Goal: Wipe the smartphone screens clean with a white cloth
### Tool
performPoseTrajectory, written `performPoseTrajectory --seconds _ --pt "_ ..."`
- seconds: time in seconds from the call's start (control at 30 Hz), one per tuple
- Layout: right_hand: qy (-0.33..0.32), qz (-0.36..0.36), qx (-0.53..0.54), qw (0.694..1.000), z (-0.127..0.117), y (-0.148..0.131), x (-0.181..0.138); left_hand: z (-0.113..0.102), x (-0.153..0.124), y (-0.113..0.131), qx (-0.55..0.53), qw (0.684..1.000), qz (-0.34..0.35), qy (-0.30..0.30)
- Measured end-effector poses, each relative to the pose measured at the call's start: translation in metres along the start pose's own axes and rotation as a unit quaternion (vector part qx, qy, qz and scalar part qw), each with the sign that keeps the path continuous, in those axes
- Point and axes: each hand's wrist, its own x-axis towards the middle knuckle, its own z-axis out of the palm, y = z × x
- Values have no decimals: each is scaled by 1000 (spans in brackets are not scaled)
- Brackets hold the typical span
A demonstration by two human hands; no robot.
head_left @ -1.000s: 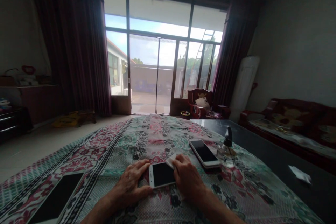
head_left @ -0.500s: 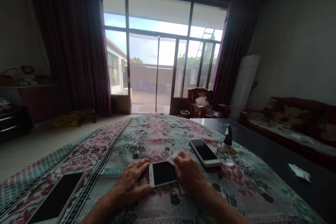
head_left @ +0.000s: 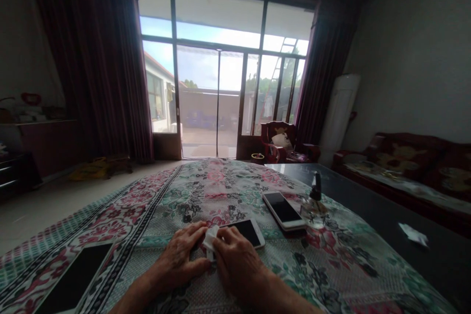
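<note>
A white phone (head_left: 250, 231) with a dark screen lies flat on the flowered cloth (head_left: 221, 191) in front of me. My left hand (head_left: 180, 257) rests beside its left end, fingers curled against the edge and holding it still. My right hand (head_left: 235, 262) presses a small white wipe (head_left: 210, 239) onto the left part of the screen, fingers closed on the wipe. Only the phone's right half shows past my fingers.
A second white phone (head_left: 284, 210) lies to the right, next to a small glass bottle with a dark top (head_left: 312, 206). A dark tablet (head_left: 73, 282) sits at the near left. A crumpled white scrap (head_left: 414, 234) lies on the dark glossy table (head_left: 386, 225).
My right hand has slid the wipe from the phone's right end across to its left end, uncovering the right half of the screen. The left hand has stayed put.
</note>
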Motion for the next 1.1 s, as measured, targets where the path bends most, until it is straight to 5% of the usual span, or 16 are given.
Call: performPoseTrajectory --seconds 0.37,0.77,1.1 --pt "42 168 -85 981 -17 60 2 -7 -1 5 3 1000 -2 -11" --pt "29 2 22 999 2 1 3 1 0 -1 2 1000 16 8" --pt "62 179 -84 978 -13 61 0 -8 0 9 3 1000 -4 -12"
